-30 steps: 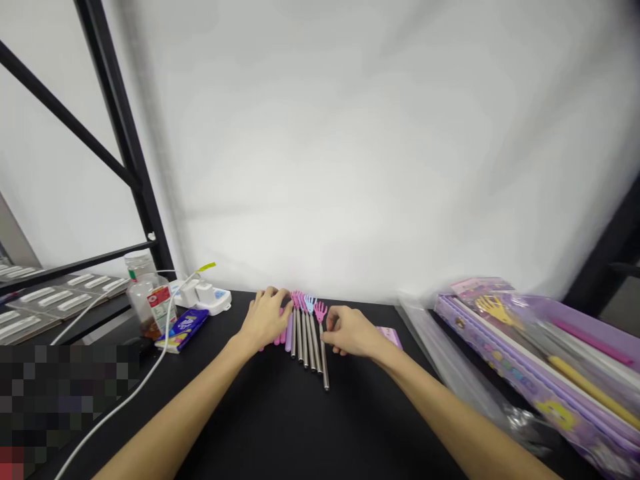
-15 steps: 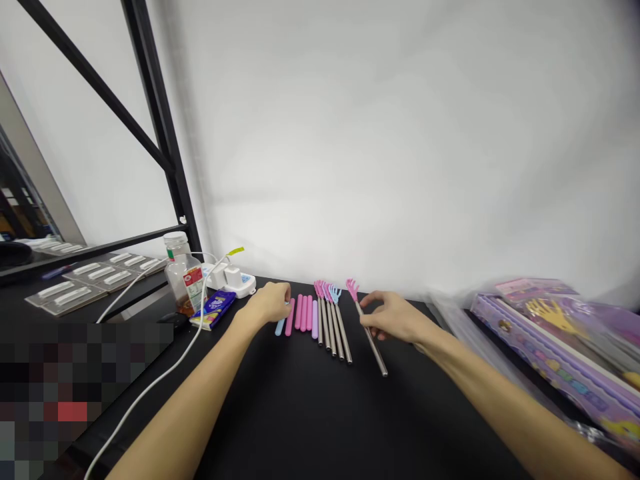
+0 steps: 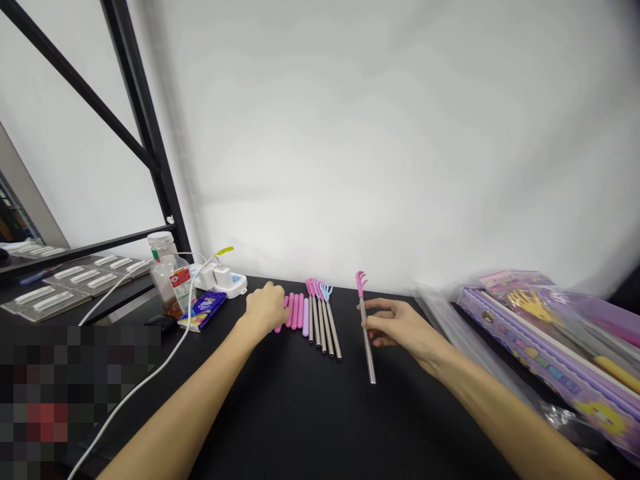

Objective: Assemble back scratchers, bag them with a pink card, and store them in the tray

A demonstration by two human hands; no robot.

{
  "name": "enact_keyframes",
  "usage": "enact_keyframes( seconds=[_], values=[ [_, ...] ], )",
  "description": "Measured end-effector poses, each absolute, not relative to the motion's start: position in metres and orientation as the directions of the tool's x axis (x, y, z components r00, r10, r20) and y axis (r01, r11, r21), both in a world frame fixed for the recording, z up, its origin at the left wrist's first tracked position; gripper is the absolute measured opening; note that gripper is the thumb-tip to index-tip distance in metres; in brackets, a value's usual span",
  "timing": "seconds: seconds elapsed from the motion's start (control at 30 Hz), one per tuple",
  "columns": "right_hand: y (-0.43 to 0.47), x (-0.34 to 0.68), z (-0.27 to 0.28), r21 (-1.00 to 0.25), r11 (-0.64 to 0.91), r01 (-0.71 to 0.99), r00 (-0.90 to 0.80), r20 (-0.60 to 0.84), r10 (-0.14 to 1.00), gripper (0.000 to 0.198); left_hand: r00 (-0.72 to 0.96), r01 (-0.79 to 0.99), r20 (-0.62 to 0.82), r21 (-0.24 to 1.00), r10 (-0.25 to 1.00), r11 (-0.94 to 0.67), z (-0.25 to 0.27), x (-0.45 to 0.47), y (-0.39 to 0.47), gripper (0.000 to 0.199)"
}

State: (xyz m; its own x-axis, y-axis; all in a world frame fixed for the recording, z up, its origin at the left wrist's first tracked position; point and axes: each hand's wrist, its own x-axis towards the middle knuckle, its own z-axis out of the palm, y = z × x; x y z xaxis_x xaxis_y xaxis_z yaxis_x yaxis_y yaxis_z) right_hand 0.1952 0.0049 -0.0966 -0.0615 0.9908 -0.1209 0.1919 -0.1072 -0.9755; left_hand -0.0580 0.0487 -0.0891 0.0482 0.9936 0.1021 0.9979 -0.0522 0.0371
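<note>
My right hand [image 3: 400, 327] pinches a back scratcher [image 3: 367, 343] by its metal rod, with the pink claw head pointing up and away. The rod is nearly upright in the view. My left hand [image 3: 266, 308] is curled down over the left end of a row of handle tubes, its fingertips mostly hidden. Beside its fingers show pink handles [image 3: 295, 312] and one lilac handle [image 3: 306, 317]. A sliver of a blue handle [image 3: 271, 331] peeks out under that hand. Between my hands several metal back scratchers [image 3: 325, 327] lie side by side, with pink, lilac and light blue claw heads.
At left stand a clear bottle [image 3: 169, 280], a purple chocolate packet [image 3: 204, 311] and a white power strip [image 3: 231, 283], with a white cable [image 3: 170, 370] running forward. On the right lie a purple box [image 3: 530, 363] and bagged back scratchers [image 3: 555, 320]. A white wall rises behind.
My right hand has turned its back scratcher more upright and away from the row. My left hand has settled lower over the leftmost handles, covering most of the blue one. The view has shifted slightly.
</note>
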Motion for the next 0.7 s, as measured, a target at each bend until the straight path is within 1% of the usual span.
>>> enact_keyframes(
  seconds=[0.13, 0.3, 0.37, 0.47, 0.53, 0.6, 0.7],
  values=[
    [0.0041, 0.1969, -0.0895, -0.984, -0.14, 0.107, -0.036, -0.145, 0.989, 0.024, 0.053, 0.997, 0.056, 0.045, 0.997, -0.055, -0.0893, -0.0572, 0.0482, 0.022],
    [0.0027, 0.2009, -0.0854, -0.988, -0.14, 0.069, -0.021, -0.142, 0.99, 0.024, 0.084, 0.994, 0.021, 0.068, 0.996, -0.086, -0.0922, -0.0594, 0.0521, 0.021],
    [0.0032, 0.2017, -0.0861, -0.988, -0.138, 0.074, -0.024, -0.141, 0.99, 0.024, 0.069, 0.995, 0.027, 0.075, 0.997, -0.071, -0.093, -0.059, 0.0534, 0.023],
    [0.005, 0.2021, -0.0883, -0.988, -0.131, 0.087, -0.038, -0.135, 0.99, 0.024, 0.048, 0.995, 0.061, 0.087, 0.997, -0.053, -0.0924, -0.0583, 0.0543, 0.04],
    [0.0056, 0.2022, -0.0894, -0.987, -0.13, 0.093, -0.046, -0.134, 0.99, 0.025, 0.058, 0.993, 0.088, 0.096, 0.994, -0.067, -0.0912, -0.0586, 0.0546, 0.045],
    [0.0052, 0.2025, -0.0899, -0.987, -0.127, 0.099, -0.048, -0.132, 0.99, 0.025, 0.073, 0.991, 0.105, 0.101, 0.992, -0.084, -0.0904, -0.0596, 0.0552, 0.044],
    [0.0041, 0.2033, -0.0901, -0.987, -0.122, 0.102, -0.053, -0.127, 0.99, 0.025, 0.081, 0.989, 0.122, 0.117, 0.989, -0.095, -0.0912, -0.0615, 0.0573, 0.037]
  ],
)
